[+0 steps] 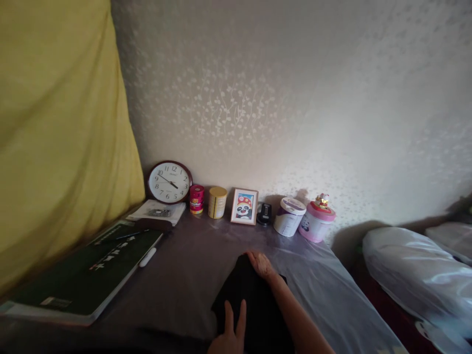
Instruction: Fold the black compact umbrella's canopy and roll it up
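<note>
Hands apart. Right hand (261,265) lies on far edge of black cloth (254,305); cannot tell if it pinches. Left hand (228,340), two fingers spread, is over near part of cloth. Cloth is on table (184,275), right of green book (84,270), in front of photo frame (244,207).

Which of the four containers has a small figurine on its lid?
The pink tub, rightmost; the gold figurine sits on it. The red can, yellow can and white tub carry nothing.
</note>
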Available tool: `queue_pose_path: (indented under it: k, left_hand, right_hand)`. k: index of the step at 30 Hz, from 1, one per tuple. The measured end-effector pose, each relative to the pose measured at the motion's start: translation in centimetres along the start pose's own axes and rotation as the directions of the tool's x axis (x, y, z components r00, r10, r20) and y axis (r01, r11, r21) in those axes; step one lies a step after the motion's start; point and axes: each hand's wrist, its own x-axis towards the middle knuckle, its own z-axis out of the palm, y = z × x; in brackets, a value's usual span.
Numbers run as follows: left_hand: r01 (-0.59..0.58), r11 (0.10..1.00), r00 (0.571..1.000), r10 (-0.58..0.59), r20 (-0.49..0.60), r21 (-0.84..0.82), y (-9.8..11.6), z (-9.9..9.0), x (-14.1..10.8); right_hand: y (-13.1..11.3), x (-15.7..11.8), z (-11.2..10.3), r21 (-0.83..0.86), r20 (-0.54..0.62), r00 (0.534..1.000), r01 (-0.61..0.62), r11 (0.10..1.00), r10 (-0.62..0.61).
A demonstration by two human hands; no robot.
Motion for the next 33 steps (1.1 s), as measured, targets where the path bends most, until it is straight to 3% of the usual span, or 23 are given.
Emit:
queue_pose_path:
  k: [2, 5, 9, 13, 18, 22, 26, 33]
  left_hand:
    - [-0.014, 1.000, 0.999, 0.014, 0.033, -0.022, -0.3, -0.7, -0.1]
    - [-0.033, 0.999, 0.997, 0.035, 0.068, -0.038, -0.8, -2.0, -0.5]
    - [-0.103, 0.992, 0.993, 0.106, 0.046, -0.069, -1.3, -3.7, -1.3]
    - [-0.081, 0.993, 0.996, 0.084, 0.023, -0.090, -1.3, -4.6, -1.9]
    - [-0.064, 0.995, 0.998, 0.063, -0.007, -0.075, -0.9, -4.3, -2.0]
    - [-0.064, 0.995, 0.998, 0.063, -0.016, -0.078, -0.9, -3.9, -2.0]
    - [-0.065, 0.992, 0.998, 0.062, -0.033, -0.104, -1.1, -3.8, -2.1]
    - [-0.064, 0.990, 0.998, 0.061, -0.029, -0.126, -1.2, -4.0, -2.1]
  right_hand:
    - [0.2, 0.3, -0.3, -0.029, -0.015, 0.997, -0.077, 0.997, 0.077]
    - [0.8, -0.7, -1.2, 0.016, -0.146, 0.975, -0.169, 0.985, 0.170]
    - [2.2, -4.8, -2.6, 0.154, -0.356, 0.866, -0.316, 0.936, 0.351]
    - [2.6, -9.6, -3.1, 0.228, -0.329, 0.806, -0.438, 0.870, 0.492]
    - [0.5, -12.4, -2.8, 0.425, -0.163, 0.815, -0.450, 0.786, 0.555]
    - [-0.9, -12.6, -2.6, 0.440, -0.194, 0.795, -0.453, 0.776, 0.574]
    - [-0.8, -12.2, -2.3, 0.458, -0.205, 0.775, -0.464, 0.759, 0.597]
    - [-2.1, -9.7, -4.3, 0.719, -0.112, 0.855, -0.282, 0.635, 0.507]
